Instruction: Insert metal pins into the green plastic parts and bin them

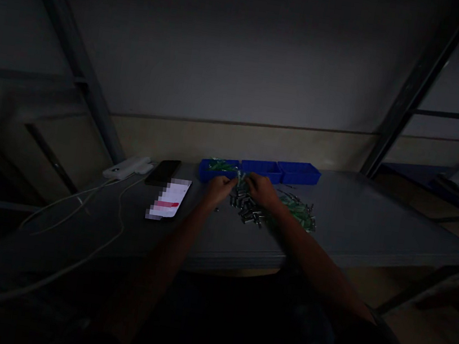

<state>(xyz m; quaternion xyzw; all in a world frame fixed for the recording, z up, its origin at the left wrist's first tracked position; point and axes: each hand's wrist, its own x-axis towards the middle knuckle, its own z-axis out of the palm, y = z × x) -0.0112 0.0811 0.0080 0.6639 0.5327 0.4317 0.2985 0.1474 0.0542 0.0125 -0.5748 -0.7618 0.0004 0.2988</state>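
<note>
My left hand and my right hand meet just in front of the blue bins. Their fingers are closed on a small clear plastic bag with a greenish tint; its contents are too dark to make out. Below them a heap of small shiny metal parts lies on the grey table. Right of that, partly behind my right forearm, is a pile of green-tinted bags. Similar green bags fill the left blue bin.
Two more blue bins, a middle one and a right one, stand along the back. To the left lie a lit phone, a dark phone-like slab and a white power strip with trailing cables. Metal posts frame the table.
</note>
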